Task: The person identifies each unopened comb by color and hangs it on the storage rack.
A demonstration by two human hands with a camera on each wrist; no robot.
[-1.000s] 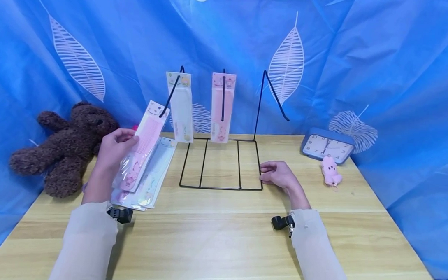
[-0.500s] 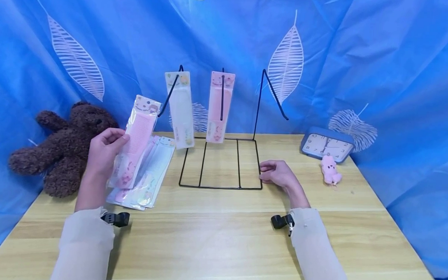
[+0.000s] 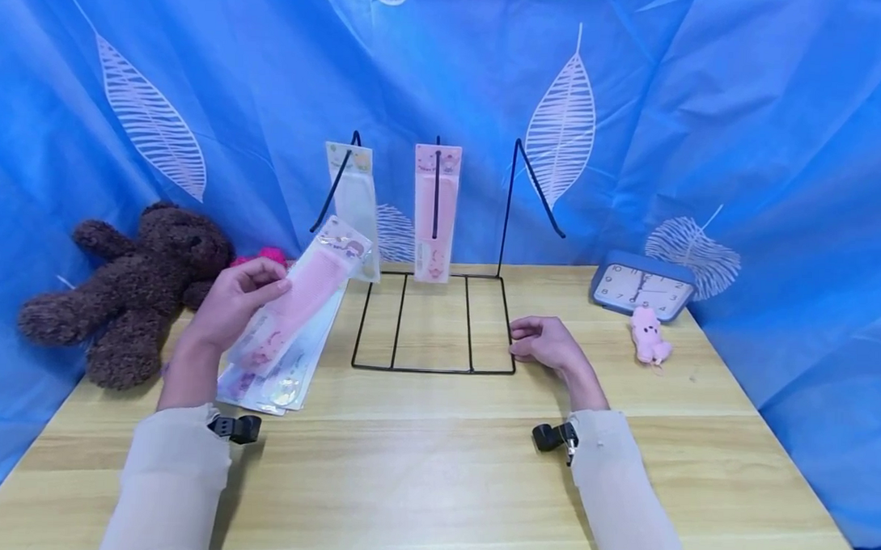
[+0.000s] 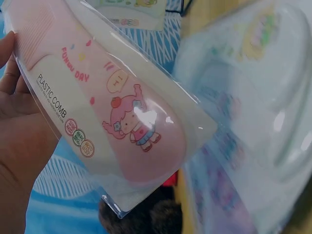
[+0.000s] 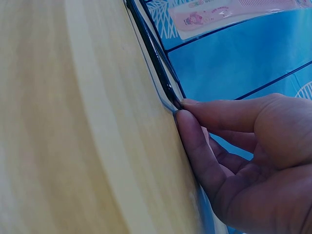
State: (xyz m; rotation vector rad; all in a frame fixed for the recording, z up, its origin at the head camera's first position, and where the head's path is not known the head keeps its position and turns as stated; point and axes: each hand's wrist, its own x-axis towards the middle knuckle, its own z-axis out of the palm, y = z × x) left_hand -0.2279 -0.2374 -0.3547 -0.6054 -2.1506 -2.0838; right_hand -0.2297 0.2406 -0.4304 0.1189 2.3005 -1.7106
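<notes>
My left hand [image 3: 265, 283] grips a packaged pink comb [image 3: 297, 302] by its edge and holds it slanted above the table, top end toward the rack. In the left wrist view the pink comb [image 4: 107, 112] shows a cartoon girl and the words "plastic comb", with my left hand [image 4: 17, 122] along its side. A black wire rack [image 3: 433, 368] stands at the centre. A white comb pack [image 3: 357, 211] hangs on its left hook and a pink comb pack [image 3: 435, 214] on the middle one. My right hand [image 3: 521, 340] pinches the base's front right corner [image 5: 170, 97] between thumb and forefinger.
Several more comb packs [image 3: 280, 379] lie in a pile under the held one. A brown teddy bear [image 3: 134, 288] sits at the left edge. A blue clock [image 3: 642, 286] and a small pink plush [image 3: 650, 335] are at the right. The rack's right hook [image 3: 538, 189] is bare.
My left hand has tipped the pink comb pack from nearly upright to slanted, its top now lower and nearer the rack. My right hand has stayed on the rack's corner.
</notes>
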